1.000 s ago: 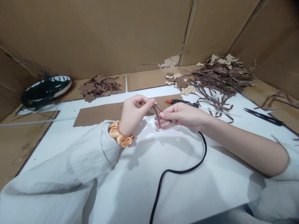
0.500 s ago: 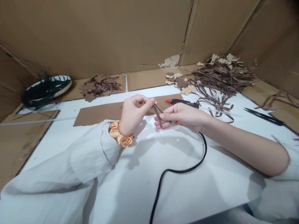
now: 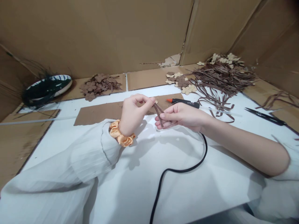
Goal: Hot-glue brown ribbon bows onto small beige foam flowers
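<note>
Between my hands is a folded brown ribbon with light stitching, its two ends spread apart in a narrow V. My left hand, with an orange scrunchie at the wrist, pinches the top of the ribbon beside a small pale piece. Lower down, my right hand holds the ribbon's ends between thumb and fingers. Just behind the right hand lies a black glue gun with an orange tip pointing left. A brown cardboard strip lies beyond the left hand.
Brown flower pieces lie at the back left, near a bowl of dark strands. At the back right are a heap of ribbons and beige flowers. Black tweezers lie at the right. A black cable curves across the white surface.
</note>
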Demonstrator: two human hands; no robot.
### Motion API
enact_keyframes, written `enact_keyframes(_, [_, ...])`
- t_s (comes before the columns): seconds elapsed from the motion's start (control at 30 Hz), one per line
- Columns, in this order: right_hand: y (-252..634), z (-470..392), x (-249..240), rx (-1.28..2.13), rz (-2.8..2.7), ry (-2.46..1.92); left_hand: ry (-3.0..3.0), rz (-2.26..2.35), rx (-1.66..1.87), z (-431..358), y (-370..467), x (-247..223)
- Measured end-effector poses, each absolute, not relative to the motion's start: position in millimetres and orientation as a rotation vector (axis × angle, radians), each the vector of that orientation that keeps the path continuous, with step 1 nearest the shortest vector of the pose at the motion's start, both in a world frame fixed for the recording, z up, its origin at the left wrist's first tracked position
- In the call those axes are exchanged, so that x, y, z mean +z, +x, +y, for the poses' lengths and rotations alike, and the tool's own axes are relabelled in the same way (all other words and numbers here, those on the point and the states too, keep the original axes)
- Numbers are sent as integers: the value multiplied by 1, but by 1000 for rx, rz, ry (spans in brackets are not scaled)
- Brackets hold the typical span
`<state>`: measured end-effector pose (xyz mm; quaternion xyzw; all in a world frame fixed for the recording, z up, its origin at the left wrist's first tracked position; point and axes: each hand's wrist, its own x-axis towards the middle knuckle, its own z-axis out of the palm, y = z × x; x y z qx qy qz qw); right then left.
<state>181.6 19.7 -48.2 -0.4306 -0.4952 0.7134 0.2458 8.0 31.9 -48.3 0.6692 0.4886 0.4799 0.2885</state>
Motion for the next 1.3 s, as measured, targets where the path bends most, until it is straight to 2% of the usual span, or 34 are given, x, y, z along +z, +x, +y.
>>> enact_keyframes(0.13, [182, 18, -47, 1908, -1403, -1166, 1784, 1315, 1281, 32, 8, -48])
enact_keyframes(0.27, [181, 17, -45, 1691, -1588, -1209, 1776, 1310, 1276, 31, 8, -48])
enact_keyframes(0.6, [174, 6, -42, 1401, -1490, -1238, 1760, 1301, 1251, 18, 13, -49])
enact_keyframes(1.3, [168, 0, -36, 1296, -1438, -1261, 1775, 1215, 1186, 15, 13, -49])
